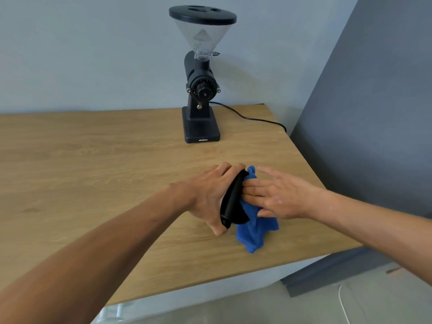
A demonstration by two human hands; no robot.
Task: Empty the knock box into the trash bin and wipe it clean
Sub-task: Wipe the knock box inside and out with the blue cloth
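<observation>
My left hand (210, 195) grips the black knock box (232, 202) from its left side, tipping it on its side above the wooden table (117, 171) with the opening facing right. My right hand (278, 197) presses a blue cloth (253, 232) into the opening, fingers reaching inside. Part of the cloth hangs down onto the table below the box. The inside of the box is hidden by the cloth and my fingers. No trash bin is in view.
A black coffee grinder (202, 90) with a clear hopper stands at the back of the table, its cable (252, 118) running off to the right. The table's right edge (311, 164) meets a grey wall. Floor shows below the near edge.
</observation>
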